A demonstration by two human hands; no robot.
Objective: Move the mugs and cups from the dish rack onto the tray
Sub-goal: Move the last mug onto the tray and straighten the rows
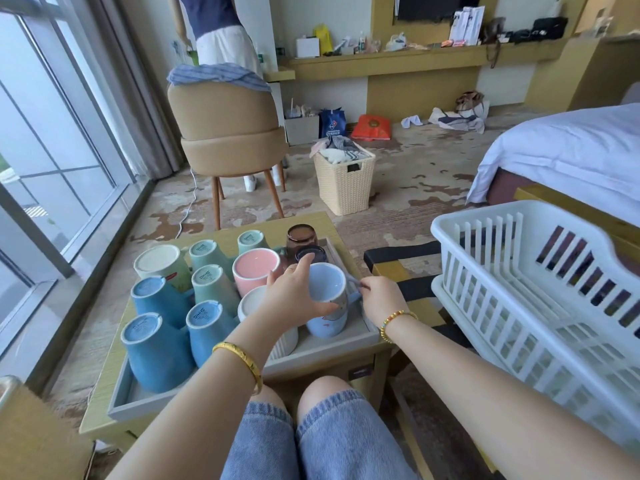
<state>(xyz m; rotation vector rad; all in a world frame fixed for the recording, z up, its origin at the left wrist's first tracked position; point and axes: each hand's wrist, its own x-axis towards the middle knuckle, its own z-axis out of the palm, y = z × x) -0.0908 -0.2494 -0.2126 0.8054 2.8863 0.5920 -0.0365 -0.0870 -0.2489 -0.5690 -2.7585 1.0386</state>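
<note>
On the low table's tray [369,336], the pale blue mug [325,292] is cupped by the left hand [294,296] and its handle pinched by the right hand [381,299]; it should be seated flat, clear of neighbouring cups, before release.

— Where's the tray [322,355]?
— On the counter [104,403], upturned cups [156,351] filling it.
— And the dish rack [540,289]?
— Right of the tray; possibly on a stand, hard to tell. Chair [228,133] behind.
</note>
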